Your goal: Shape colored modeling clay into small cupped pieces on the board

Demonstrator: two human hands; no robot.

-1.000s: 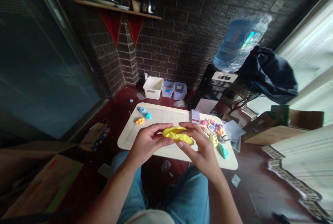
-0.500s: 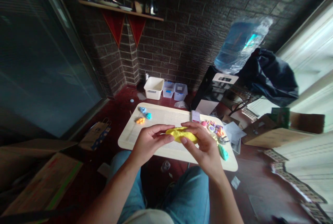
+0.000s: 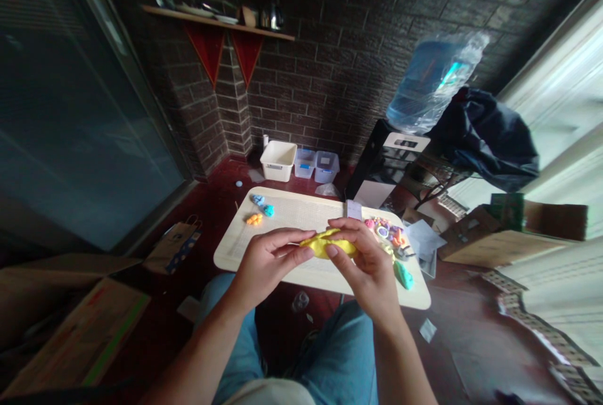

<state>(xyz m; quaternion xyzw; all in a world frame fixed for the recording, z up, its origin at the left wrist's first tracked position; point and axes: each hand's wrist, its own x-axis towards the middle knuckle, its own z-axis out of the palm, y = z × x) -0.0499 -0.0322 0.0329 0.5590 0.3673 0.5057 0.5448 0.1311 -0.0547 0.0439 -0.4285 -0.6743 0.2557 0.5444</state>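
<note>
A flattened, elongated piece of yellow modelling clay (image 3: 319,248) is held up over the near side of a cream table (image 3: 292,276). My left hand (image 3: 271,257) pinches its left end between thumb and fingers. At the other end my right hand (image 3: 365,257) grips it, the thumb pressed on the near face and the fingers over the top. Blue clay lumps (image 3: 268,210) and an orange lump (image 3: 254,219) lie at the table's far left. To the right of my right hand sit a green lump (image 3: 404,275) and several small coloured pieces (image 3: 398,237).
A phone (image 3: 353,209) lies at the table's far edge. Behind stand a white bin (image 3: 278,163), two clear plastic boxes (image 3: 326,169) and a water dispenser (image 3: 391,154). Cardboard boxes (image 3: 509,242) are on the right, another carton (image 3: 80,336) at lower left.
The yellow clay has been tilted and pressed together, so its open hollow now looks narrower. Both hands keep hold of it and have shifted slightly right.
</note>
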